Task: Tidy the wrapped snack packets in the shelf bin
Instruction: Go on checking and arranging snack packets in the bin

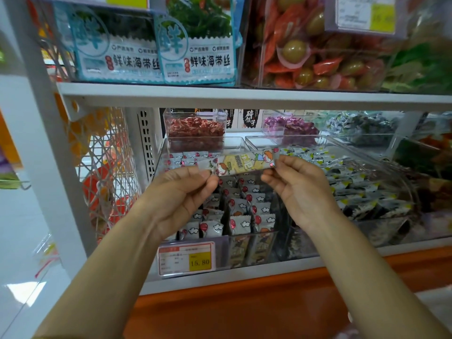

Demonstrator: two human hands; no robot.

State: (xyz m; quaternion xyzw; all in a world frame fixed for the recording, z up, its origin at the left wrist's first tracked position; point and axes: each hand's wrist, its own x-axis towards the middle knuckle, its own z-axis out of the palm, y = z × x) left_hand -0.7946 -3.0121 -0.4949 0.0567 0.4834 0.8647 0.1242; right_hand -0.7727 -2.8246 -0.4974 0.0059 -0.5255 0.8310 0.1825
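Head view: both hands hold one long snack packet in the air above the clear shelf bin, over the far end of the rows of packets standing on edge inside it. The left hand pinches the packet's left end between thumb and forefinger, with the other fingers curled loosely beneath. The right hand pinches the right end with its fingertips in the same way. Neither hand touches the bin or the rows.

The step in hand looks like setting this stray packet into a row. To do it well, I would turn the packet so that it matches its neighbours before lowering it. Then I would let one end go and slide it down into a gap with the other hand, without pushing through the row. The standing packets look light and crinkly, so a careless push could topple several. The black-and-white packets in the bin just to the right belong to another product and should stay separate.

The held packet's long axis runs left to right across the scene, with the right end a little higher than the left. Its printed face, yellow with cartoon figures, is turned toward the camera. The rows below run from near to far, so the packet lies crosswise to them.
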